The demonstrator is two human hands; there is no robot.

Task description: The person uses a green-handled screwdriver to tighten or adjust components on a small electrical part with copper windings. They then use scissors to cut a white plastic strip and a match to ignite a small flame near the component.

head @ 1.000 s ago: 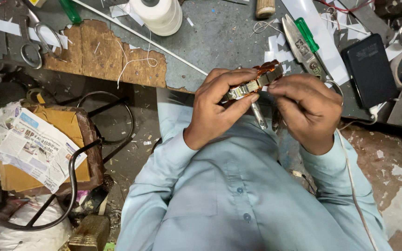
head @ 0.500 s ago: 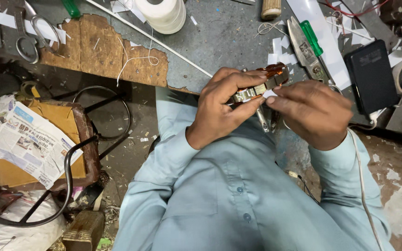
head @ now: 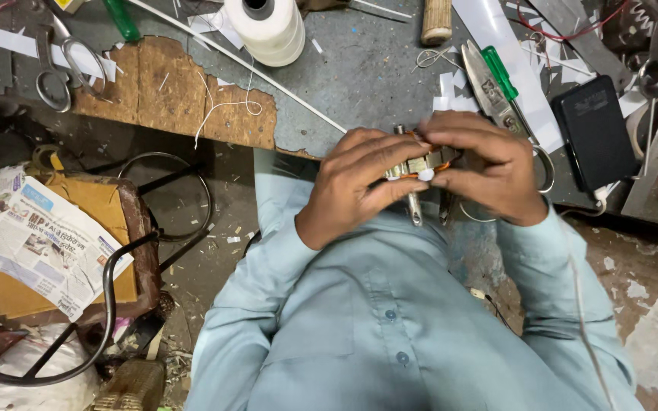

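Both my hands meet at the front edge of the grey workbench [head: 359, 68]. Between them is a small metal part wound with copper wire [head: 420, 165], with metal pins hanging down from it. My left hand [head: 356, 179] grips it from the left, fingers curled over the top. My right hand [head: 489, 167] holds it from the right, thumb and fingers pinching a small white piece at its lower edge. Most of the part is hidden by my fingers.
On the bench lie a cone of white thread [head: 268, 27], scissors [head: 59, 57], metal snips [head: 489, 87], a green-handled screwdriver [head: 500, 72], a black phone [head: 594, 133] and paper scraps. A stool with a newspaper [head: 39, 243] stands left.
My hands have closed more tightly around the wound part and shifted slightly lower and left in view. The red-brown end of the part is now mostly covered by my right fingers.
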